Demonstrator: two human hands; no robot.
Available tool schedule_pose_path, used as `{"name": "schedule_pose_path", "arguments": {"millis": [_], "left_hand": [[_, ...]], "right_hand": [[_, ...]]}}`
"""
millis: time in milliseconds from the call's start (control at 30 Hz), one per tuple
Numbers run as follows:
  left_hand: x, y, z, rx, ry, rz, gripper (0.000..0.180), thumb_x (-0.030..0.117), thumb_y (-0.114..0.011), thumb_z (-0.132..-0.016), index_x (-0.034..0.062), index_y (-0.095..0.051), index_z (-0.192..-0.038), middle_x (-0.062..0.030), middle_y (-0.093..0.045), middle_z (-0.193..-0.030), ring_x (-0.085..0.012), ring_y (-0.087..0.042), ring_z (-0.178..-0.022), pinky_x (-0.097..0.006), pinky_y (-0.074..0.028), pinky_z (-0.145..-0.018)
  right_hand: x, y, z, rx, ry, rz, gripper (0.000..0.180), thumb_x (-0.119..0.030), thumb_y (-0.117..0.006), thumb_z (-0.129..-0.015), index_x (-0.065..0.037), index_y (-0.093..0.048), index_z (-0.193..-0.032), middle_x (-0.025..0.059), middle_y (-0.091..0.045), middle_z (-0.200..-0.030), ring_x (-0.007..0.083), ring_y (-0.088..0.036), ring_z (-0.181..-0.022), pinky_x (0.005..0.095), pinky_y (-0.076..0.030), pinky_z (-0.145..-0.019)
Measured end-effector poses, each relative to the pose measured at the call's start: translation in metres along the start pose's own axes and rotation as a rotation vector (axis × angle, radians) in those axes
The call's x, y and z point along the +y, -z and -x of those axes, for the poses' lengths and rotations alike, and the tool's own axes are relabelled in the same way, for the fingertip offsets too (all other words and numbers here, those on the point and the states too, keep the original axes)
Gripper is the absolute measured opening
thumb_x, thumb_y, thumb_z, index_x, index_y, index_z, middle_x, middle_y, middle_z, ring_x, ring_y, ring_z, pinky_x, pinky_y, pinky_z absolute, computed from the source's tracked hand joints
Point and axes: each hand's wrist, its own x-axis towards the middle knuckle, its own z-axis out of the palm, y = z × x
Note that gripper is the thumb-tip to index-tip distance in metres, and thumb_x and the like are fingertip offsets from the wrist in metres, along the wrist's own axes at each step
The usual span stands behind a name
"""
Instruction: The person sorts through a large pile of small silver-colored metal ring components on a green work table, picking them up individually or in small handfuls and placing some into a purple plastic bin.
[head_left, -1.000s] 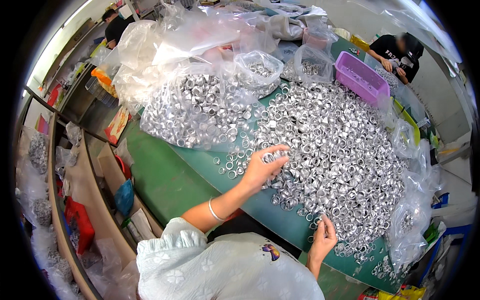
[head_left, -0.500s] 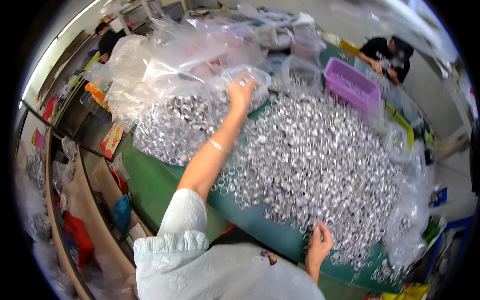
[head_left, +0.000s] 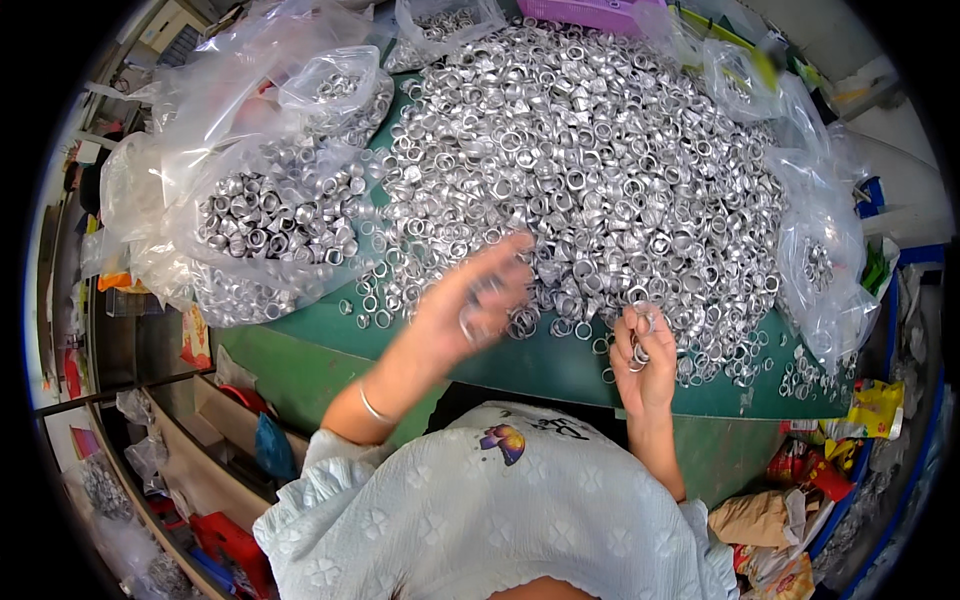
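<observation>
1. I look down on a green surface (head_left: 300,345) that carries a broad heap of silver metal rings (head_left: 600,160); its near edge curves above my pale, patterned top.
2. To the left, a shelf frame and red items stand on the floor; at lower right, crumpled wrappers (head_left: 800,500) in yellow, red and brown lie below the surface edge.
3. Clear plastic bags (head_left: 260,215) part-filled with rings rest on the surface's left side; another clear bag (head_left: 825,270) hangs at its right edge. A purple tray (head_left: 600,12) sits at the far rim.
4. My left hand (head_left: 475,300), blurred, hovers at the heap's near edge; I cannot tell its grip.
5. My right hand (head_left: 642,355) is closed around a few rings at the heap's near edge.
</observation>
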Motion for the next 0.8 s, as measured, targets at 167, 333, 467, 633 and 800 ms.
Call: {"name": "schedule_pose_path", "arguments": {"millis": [167, 333, 467, 633, 800], "left_hand": [[-0.087, 0.028, 0.017, 0.005, 0.394, 0.003, 0.025, 0.019, -0.053, -0.088, 0.0061, -0.05, -0.109, -0.005, -0.045, -0.08, -0.0048, -0.035, -0.052, -0.014, -0.023, -0.031], [-0.118, 0.056, 0.023, 0.07, 0.251, -0.38, 0.027, 0.021, -0.056, -0.087, 0.0022, -0.054, -0.106, -0.0085, -0.052, -0.083, -0.0111, -0.047, -0.063, -0.021, -0.041, -0.046], [-0.122, 0.067, 0.036, -0.063, 0.117, -0.607, 0.05, 0.045, -0.039, -0.091, 0.0007, -0.054, -0.109, -0.0078, -0.054, -0.084, -0.0155, -0.055, -0.076, -0.024, -0.047, -0.064], [-0.129, 0.083, 0.049, 0.006, 0.023, -0.67, 0.045, 0.04, -0.041, -0.092, 0.0005, -0.057, -0.104, -0.0068, -0.057, -0.086, -0.0128, -0.056, -0.074, -0.024, -0.046, -0.062], [-0.131, 0.08, 0.064, 0.195, -0.092, -0.923, 0.017, 0.015, -0.054, -0.088, 0.0005, -0.061, -0.094, -0.0019, -0.056, -0.07, -0.0067, -0.05, -0.06, -0.02, -0.038, -0.052]], "right_hand": [[-0.003, 0.012, 0.008, 0.094, 0.003, -0.139, 0.02, -0.006, -0.049, -0.076, -0.002, -0.052, -0.095, 0.0101, -0.052, -0.086, 0.0129, -0.042, -0.057, 0.0206, -0.031, -0.038], [-0.007, 0.014, 0.012, 0.145, -0.023, 0.13, 0.014, -0.004, -0.052, -0.08, 0.0, -0.056, -0.093, 0.0061, -0.054, -0.075, 0.0103, -0.042, -0.053, 0.0197, -0.029, -0.038], [0.003, 0.014, 0.015, 0.146, 0.092, 0.861, 0.01, -0.003, -0.064, -0.076, 0.001, -0.062, -0.085, 0.0008, -0.052, -0.058, 0.0077, -0.041, -0.047, 0.0221, -0.031, -0.041], [0.02, 0.007, 0.012, 0.011, 0.539, 1.601, 0.017, -0.004, -0.071, -0.067, -0.004, -0.065, -0.082, 0.0048, -0.049, -0.057, 0.0123, -0.046, -0.047, 0.0264, -0.036, -0.044], [0.037, -0.006, 0.006, -0.138, 0.5, 1.932, 0.011, -0.014, -0.065, -0.074, -0.008, -0.063, -0.083, 0.0083, -0.055, -0.07, 0.0289, -0.057, -0.057, 0.0379, -0.043, -0.049]]}}
